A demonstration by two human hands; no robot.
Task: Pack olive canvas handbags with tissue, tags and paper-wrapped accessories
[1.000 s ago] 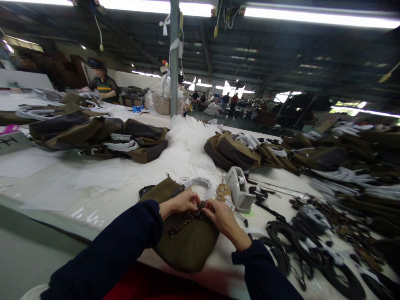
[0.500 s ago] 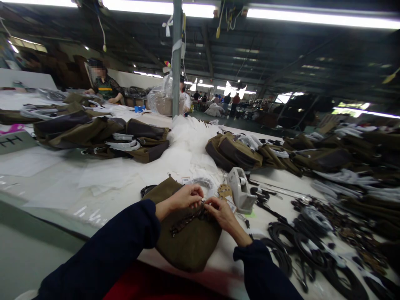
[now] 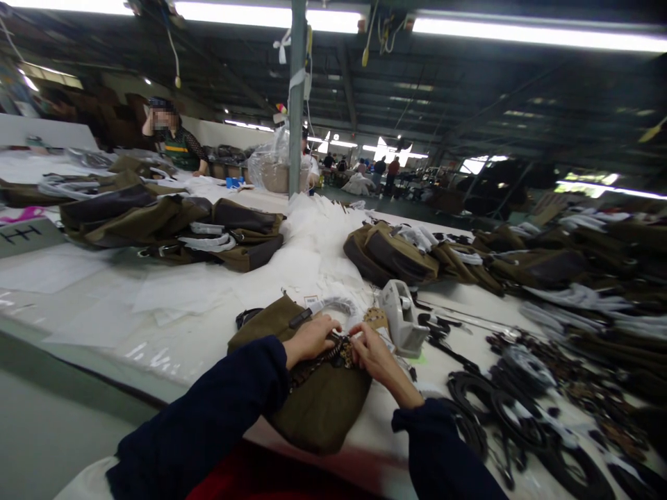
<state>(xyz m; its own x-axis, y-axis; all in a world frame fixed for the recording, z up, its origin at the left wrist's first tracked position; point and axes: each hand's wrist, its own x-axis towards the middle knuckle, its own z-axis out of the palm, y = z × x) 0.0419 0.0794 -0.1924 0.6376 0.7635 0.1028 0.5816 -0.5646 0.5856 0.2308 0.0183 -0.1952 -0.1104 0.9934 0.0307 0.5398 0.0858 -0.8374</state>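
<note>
An olive-green bag (image 3: 323,410) lies on the white table right in front of me, its handle (image 3: 338,303) wrapped in white at the top. My left hand (image 3: 314,338) rests on the bag's upper part, fingers bent around part of a dark patterned strip (image 3: 307,371). At the strip's right end, beside a dark cluster (image 3: 344,353), my right hand (image 3: 369,351) has its fingers pinched together; what they hold is too small to make out. A dark label (image 3: 300,319) shows left of the handle.
A grey tape dispenser (image 3: 401,319) stands right of the bag. Coiled black straps (image 3: 521,417) cover the right side. Stacked bags (image 3: 390,250) lie behind, with more bags (image 3: 171,222) at the left. A person (image 3: 174,142) is across the table.
My left hand has moved down and slightly left onto the bag, uncovering the dark label. My hands are a little farther apart. The person across has raised a hand to the head.
</note>
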